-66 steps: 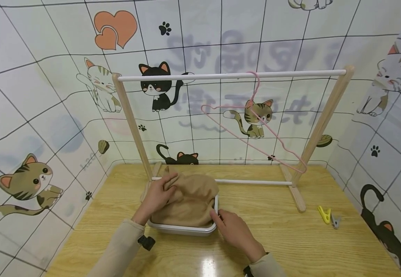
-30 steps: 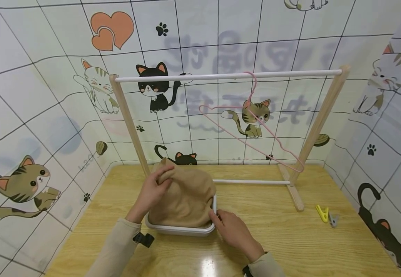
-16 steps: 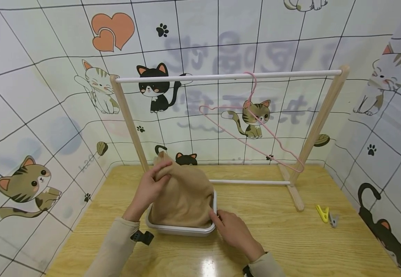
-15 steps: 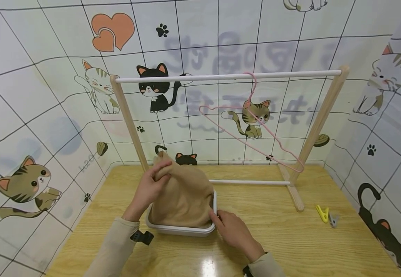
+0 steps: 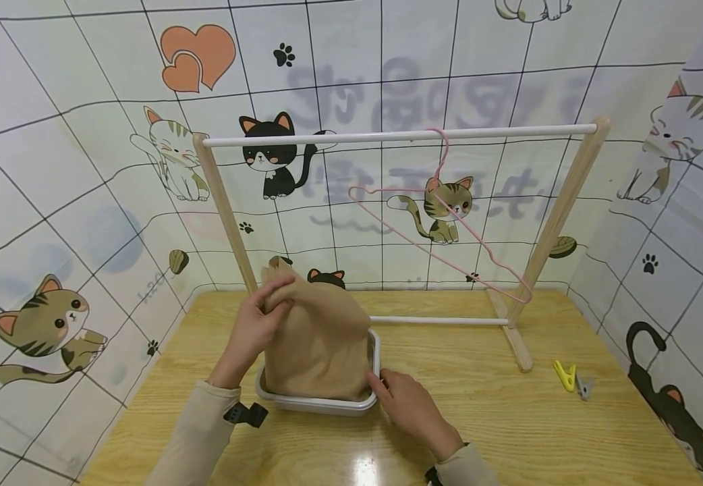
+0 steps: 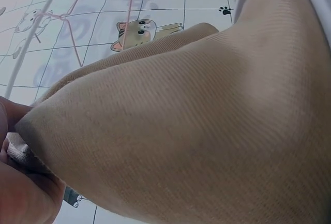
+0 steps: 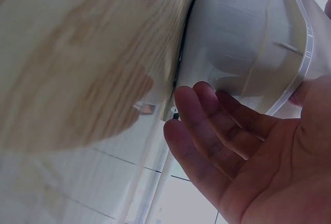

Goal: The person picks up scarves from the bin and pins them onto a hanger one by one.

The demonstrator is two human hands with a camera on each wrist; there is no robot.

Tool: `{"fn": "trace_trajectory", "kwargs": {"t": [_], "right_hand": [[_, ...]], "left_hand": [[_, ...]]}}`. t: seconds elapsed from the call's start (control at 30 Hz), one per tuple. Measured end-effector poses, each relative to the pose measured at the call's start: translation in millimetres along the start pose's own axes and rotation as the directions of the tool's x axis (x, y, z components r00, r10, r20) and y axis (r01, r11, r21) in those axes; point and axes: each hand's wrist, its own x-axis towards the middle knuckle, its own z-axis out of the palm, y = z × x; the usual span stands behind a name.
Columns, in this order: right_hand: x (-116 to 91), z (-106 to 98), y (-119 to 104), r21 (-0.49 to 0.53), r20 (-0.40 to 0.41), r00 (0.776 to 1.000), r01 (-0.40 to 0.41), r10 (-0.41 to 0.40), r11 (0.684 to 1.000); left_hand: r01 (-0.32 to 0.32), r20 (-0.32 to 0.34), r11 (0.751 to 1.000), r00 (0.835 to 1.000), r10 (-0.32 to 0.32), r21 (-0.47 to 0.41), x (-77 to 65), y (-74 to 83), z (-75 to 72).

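A tan, finely ribbed cloth stands partly raised out of a white plastic basin on the table; whether it is a garment cannot be made out. My left hand pinches its upper left edge between thumb and fingers, and the left wrist view shows the cloth stretching away from the fingers. At the basin's right side, my right hand holds the rim, thumb over the edge. In the right wrist view its other fingers lie along the basin's outer wall, loosely extended. The cloth's lower part is hidden inside the basin.
Behind the basin stands a wooden rack with a white top rail and a lower bar. A pink hanger hangs from the rail, tilted down rightward. Yellow and grey clips lie on the table's right.
My left hand has drawn the cloth upward and slightly left, so it stands taller above the basin and more of the right inner wall shows. The right hand stays at the rim.
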Motion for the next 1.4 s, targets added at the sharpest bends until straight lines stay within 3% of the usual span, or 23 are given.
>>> {"fn": "trace_trajectory", "kwargs": {"t": [0.33, 0.7, 1.1, 1.4], "right_hand": [[-0.7, 0.0, 0.1, -0.012, -0.022, 1.000, 0.019, -0.019, 1.000], [-0.4, -1.1, 0.3, 0.067, -0.020, 0.999, 0.048, -0.047, 0.997], [-0.1, -1.2, 2.0, 0.150, 0.031, 0.997, 0.058, -0.064, 0.987], [0.8, 0.7, -4.1, 0.226, 0.033, 0.998, 0.050, -0.059, 0.973]], "left_hand": [[0.025, 0.004, 0.999, 1.000, -0.025, -0.035, 2.8, 9.9, -2.7], [-0.024, -0.026, 0.998, 0.999, 0.023, -0.055, 1.7, 22.5, -3.3], [-0.065, -0.114, 0.993, 0.992, 0.054, -0.094, 0.1, 34.6, -5.4], [-0.085, -0.110, 0.989, 0.991, 0.071, -0.123, -0.2, 36.8, -7.0]]}}
